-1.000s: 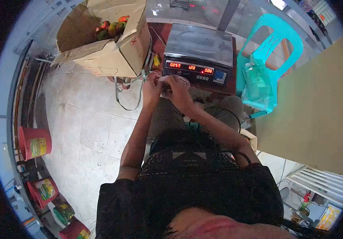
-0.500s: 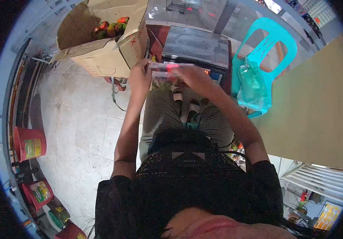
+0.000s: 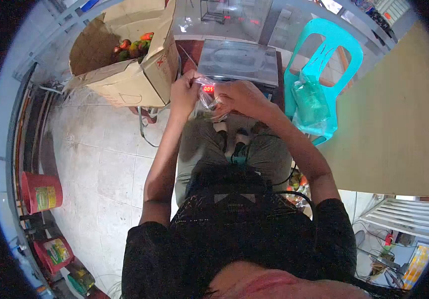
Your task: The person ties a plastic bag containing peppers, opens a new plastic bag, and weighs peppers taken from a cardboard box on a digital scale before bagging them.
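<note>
"Quick pass, biggest first?"

"Tan panel off to the right, then the cardboard box forward-left. Its flaps stand open, so the red, orange and green produce inside is in easy reach, I'd judge."

"Chair?"

"Turquoise chair, right of the scale. Green plastic packet lies on the seat, probably parked there to be handy. Scale sits straight ahead of the knees, on a reddish stand, likely so its readout faces the wearer."

"Hands?"

"I'm only on the head feed, but both are closed on plastic. Left hand pinches one upper side of the clear plastic bag; right hand has its fingers curled over the other side."

"Why two-sided?"

"My read: thin film goes limp, so gripping both sides gives control of the top and lets the body hang."

"Where's the bag exactly?"

"Between the hands, over the gap by the knees, in front of the scale's near edge. Something greenish and reddish shows low in it; too blurred for me to name or count."

"Smallest?"

"Red digits on the readout, partly covered by hands and film. Can't read the full line."
</note>
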{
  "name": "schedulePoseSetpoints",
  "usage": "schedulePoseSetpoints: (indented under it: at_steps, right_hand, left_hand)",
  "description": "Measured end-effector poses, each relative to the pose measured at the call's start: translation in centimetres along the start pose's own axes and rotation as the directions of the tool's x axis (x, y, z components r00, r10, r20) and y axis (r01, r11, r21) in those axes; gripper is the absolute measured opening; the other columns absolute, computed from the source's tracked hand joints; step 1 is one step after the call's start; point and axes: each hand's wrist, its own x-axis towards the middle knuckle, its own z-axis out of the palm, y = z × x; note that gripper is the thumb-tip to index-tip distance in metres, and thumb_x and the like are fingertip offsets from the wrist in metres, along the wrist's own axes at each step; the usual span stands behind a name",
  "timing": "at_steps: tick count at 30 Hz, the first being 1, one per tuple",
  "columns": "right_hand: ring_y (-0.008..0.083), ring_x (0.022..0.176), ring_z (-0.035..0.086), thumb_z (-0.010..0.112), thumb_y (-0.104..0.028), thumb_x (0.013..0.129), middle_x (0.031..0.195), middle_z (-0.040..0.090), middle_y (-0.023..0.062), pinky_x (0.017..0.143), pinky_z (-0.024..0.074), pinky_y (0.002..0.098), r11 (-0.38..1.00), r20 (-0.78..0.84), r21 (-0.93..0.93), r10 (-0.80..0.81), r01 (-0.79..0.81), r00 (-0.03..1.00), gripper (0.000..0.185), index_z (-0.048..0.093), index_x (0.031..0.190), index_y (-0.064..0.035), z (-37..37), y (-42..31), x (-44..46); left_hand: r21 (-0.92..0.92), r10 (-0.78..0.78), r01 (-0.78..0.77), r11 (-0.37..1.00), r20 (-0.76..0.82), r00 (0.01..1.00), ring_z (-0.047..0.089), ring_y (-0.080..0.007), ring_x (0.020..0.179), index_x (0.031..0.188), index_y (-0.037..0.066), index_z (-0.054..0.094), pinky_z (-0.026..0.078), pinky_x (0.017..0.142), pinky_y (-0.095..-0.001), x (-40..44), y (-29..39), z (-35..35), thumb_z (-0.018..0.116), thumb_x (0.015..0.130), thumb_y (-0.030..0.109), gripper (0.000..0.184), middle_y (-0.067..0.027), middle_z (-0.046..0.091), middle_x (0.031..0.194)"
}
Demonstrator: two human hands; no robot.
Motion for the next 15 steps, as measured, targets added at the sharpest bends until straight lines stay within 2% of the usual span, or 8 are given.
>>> schedulePoseSetpoints:
  at_steps: [3, 6, 9, 10, 12, 13, 15]
  right_hand:
    - [0.0381, 0.075, 0.057, 0.053, -0.023, 0.084, 0.076, 0.057, 0.0174, 0.067, 0.0437, 0.0452, 0.998, -0.017, -0.068, 0.001, -0.002, 1.000, 0.020, 0.054, 0.088, -0.0036, -0.1, 0.4, -0.7]
    - [0.0369, 0.081, 0.057, 0.053, -0.023, 0.085, 0.081, 0.058, 0.0184, 0.070, 0.0444, 0.0446, 0.984, 0.022, -0.166, -0.069, 0.071, 0.997, 0.021, 0.056, 0.088, -0.0026, 0.3, 1.7, -0.7]
    - [0.0360, 0.086, 0.058, 0.055, -0.021, 0.084, 0.087, 0.061, 0.0185, 0.073, 0.0452, 0.0428, 0.982, 0.083, -0.163, -0.084, 0.097, 0.993, 0.021, 0.059, 0.092, -0.0022, 0.0, 2.4, -0.3]
    - [0.0354, 0.086, 0.059, 0.055, -0.020, 0.083, 0.088, 0.061, 0.0180, 0.073, 0.0454, 0.0424, 0.997, 0.086, -0.041, -0.056, 0.060, 0.995, 0.021, 0.060, 0.094, -0.0021, -0.1, 2.5, -0.3]
    - [0.0341, 0.088, 0.060, 0.057, -0.018, 0.082, 0.091, 0.063, 0.0168, 0.074, 0.0459, 0.0415, 0.979, 0.104, 0.202, -0.003, -0.018, 0.995, 0.022, 0.061, 0.097, -0.0019, -0.8, 2.1, 0.0]
    - [0.0329, 0.088, 0.060, 0.057, -0.017, 0.082, 0.091, 0.063, 0.0169, 0.075, 0.0460, 0.0409, 0.950, 0.174, 0.256, 0.135, -0.177, 0.976, 0.023, 0.061, 0.099, -0.0015, -1.3, 1.7, 0.2]
    - [0.0306, 0.089, 0.061, 0.058, -0.014, 0.081, 0.091, 0.063, 0.0169, 0.077, 0.0462, 0.0397, 0.812, 0.330, 0.324, 0.385, -0.486, 0.862, 0.026, 0.061, 0.103, -0.0007, -2.3, 0.8, 0.3]
  left_hand:
    - [-0.049, 0.166, -0.172, 0.984, -0.114, 0.980, 0.051, -0.0055, 0.061, 0.091, 0.004, 0.061, 0.039, 0.051, -0.0219, 0.2, -1.3, 1.2, 0.049, 0.091, 0.006, 0.012, 0.0004, 0.057, 0.072]
    - [-0.268, 0.087, -0.115, 0.957, -0.113, 0.990, 0.048, -0.0044, 0.059, 0.090, 0.006, 0.060, 0.038, 0.048, -0.0208, 1.3, -2.7, 1.9, 0.048, 0.092, 0.009, 0.013, 0.0012, 0.056, 0.072]
    - [-0.624, -0.166, 0.130, 0.770, 0.001, 0.986, 0.046, -0.0047, 0.056, 0.092, 0.007, 0.058, 0.037, 0.047, -0.0200, 1.8, -3.0, 1.7, 0.046, 0.094, 0.011, 0.013, 0.0028, 0.055, 0.071]
    - [-0.554, -0.136, 0.113, 0.825, -0.001, 0.991, 0.045, -0.0041, 0.054, 0.096, 0.008, 0.058, 0.036, 0.046, -0.0194, 2.0, -3.2, 1.6, 0.046, 0.094, 0.012, 0.013, 0.0036, 0.054, 0.070]
    - [-0.520, -0.149, 0.132, 0.844, 0.008, 0.989, 0.043, -0.0035, 0.052, 0.097, 0.009, 0.058, 0.034, 0.045, -0.0187, 1.6, -2.9, 1.6, 0.046, 0.094, 0.012, 0.013, 0.0040, 0.053, 0.069]
    - [-0.503, -0.156, 0.143, 0.853, 0.016, 0.988, 0.043, -0.0031, 0.051, 0.097, 0.009, 0.058, 0.033, 0.044, -0.0183, 1.5, -2.6, 1.8, 0.046, 0.094, 0.012, 0.013, 0.0042, 0.053, 0.069]
    - [-0.491, -0.129, 0.105, 0.865, -0.014, 0.992, 0.043, -0.0045, 0.048, 0.095, 0.007, 0.059, 0.033, 0.041, -0.0201, 1.7, -2.2, 2.4, 0.047, 0.092, 0.009, 0.012, 0.0021, 0.054, 0.067]
